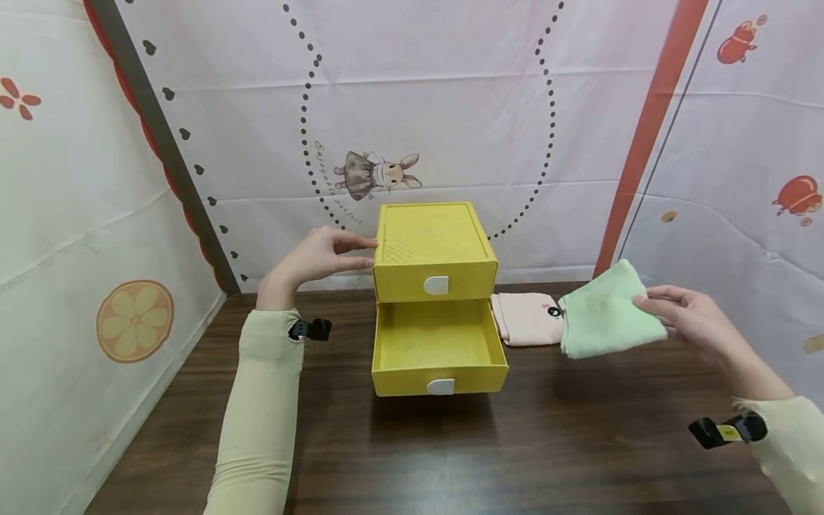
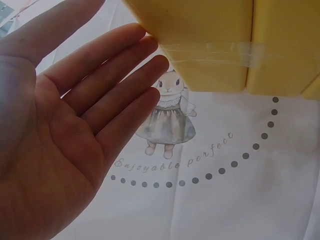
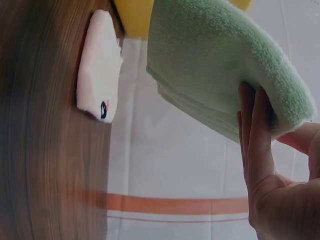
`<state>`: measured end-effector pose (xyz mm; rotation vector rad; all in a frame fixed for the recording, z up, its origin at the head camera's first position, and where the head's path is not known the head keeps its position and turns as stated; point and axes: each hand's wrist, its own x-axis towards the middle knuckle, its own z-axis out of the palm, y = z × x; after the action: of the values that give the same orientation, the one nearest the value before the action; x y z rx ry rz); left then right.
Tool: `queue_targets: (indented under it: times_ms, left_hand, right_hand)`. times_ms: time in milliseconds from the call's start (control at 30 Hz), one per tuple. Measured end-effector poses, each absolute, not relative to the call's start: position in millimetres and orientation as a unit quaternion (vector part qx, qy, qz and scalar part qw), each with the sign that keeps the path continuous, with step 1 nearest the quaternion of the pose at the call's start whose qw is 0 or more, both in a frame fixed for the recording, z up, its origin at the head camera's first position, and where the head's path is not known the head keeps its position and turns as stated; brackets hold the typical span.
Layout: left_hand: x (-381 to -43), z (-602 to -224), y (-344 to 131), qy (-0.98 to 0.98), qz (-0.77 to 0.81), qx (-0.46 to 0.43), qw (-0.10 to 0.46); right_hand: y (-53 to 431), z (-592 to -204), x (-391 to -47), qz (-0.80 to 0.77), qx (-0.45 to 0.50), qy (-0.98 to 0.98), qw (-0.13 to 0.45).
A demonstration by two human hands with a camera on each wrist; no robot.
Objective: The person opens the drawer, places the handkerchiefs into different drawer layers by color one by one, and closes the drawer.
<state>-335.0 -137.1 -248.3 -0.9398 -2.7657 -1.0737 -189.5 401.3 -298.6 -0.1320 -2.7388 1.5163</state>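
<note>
A yellow two-drawer box (image 1: 434, 239) stands on the dark wooden table, its lower drawer (image 1: 438, 343) pulled out with a bare inside showing. My left hand (image 1: 322, 256) touches the left side of the box near its top, fingers straight, as the left wrist view (image 2: 100, 95) also shows. On the right, my right hand (image 1: 692, 322) pinches a folded green towel (image 1: 608, 311) by its right edge, thumb on one face and fingers on the other. The towel is held up above the table. A folded pink towel (image 1: 528, 320) with a dark eye-like mark lies beside the box.
The brown wooden table (image 1: 579, 443) runs along the front. Printed cloth (image 1: 425, 121) with a rabbit figure hangs right behind the box, and similar cloth closes in the left and right sides. The upper drawer (image 1: 412, 285) is closed above the pulled-out one.
</note>
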Motion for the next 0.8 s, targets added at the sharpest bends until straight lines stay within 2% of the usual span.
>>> queue_targets:
  times_ms: [800]
  left_hand:
    - [-333.8, -246.8, -136.2, -0.89, -0.339, -0.305, 0.017]
  right_hand:
    - [371.8, -282.5, -178.2, 0.542, 0.015, -0.84, -0.028]
